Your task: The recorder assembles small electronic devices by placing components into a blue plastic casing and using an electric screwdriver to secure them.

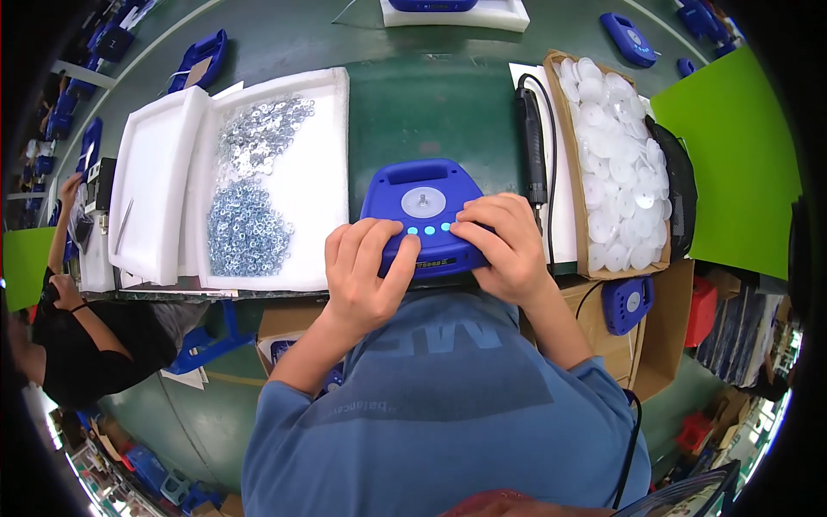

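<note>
A blue plastic device [389,203] with a handle slot at its far end lies on the green table right before me. A translucent disc [413,203] sits in the middle of its top, with a small metal stud at the centre. Along the near side runs a row of light blue buttons [429,231]. My left hand [365,269] grips the near left corner, thumb on the near edge and fingers curled onto the top. On the opposite corner my right hand [506,246] holds the device, its fingertips close to the rightmost button.
White foam trays [323,181] with piles of metal washers [248,228] stand on the left. On the right are a black electric screwdriver [532,146] with its cord and a cardboard box [594,250] of translucent discs. Another person's arm [95,327] shows at far left.
</note>
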### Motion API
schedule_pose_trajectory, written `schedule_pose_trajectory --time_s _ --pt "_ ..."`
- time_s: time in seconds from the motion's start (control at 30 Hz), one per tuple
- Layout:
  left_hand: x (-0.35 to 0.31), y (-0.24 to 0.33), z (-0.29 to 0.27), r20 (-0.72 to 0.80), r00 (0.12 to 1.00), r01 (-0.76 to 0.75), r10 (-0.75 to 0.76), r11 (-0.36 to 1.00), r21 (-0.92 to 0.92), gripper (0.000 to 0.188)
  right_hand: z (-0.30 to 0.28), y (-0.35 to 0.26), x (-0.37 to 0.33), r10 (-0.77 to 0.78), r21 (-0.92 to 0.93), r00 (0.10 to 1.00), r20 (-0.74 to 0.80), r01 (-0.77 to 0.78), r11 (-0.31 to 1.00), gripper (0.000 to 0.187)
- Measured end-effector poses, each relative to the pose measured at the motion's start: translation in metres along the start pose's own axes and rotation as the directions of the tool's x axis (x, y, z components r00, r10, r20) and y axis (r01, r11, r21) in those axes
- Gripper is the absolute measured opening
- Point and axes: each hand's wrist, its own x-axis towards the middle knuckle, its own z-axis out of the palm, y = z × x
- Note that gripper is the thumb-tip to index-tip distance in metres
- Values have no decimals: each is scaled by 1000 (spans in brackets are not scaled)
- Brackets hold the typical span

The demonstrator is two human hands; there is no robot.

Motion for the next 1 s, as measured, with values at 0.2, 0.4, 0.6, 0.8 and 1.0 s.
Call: schedule_pose_trajectory --time_s 0.2,0.4,0.6,0.8,1.0 --pt "-1 1 4 -24 998 48 -50 997 -63 32 5 -2 10 -37 -19 994 -103 35 999 34" --pt "-1 1 6 -29 995 92 -97 988 -126 40 4 2 5 -46 28 994 -99 49 998 47" --pt "-5 -6 8 -77 991 94 -113 971 -218 69 4 0 7 -34 32 994 -102 37 999 46" --pt "-9 -9 7 -43 988 130 -149 948 -289 93 1 -2 11 -23 50 995 -95 28 998 44" --pt "-10 -9 8 -31 986 145 -163 936 -321 99 9 2 7 -6 50 984 -181 16 999 49"
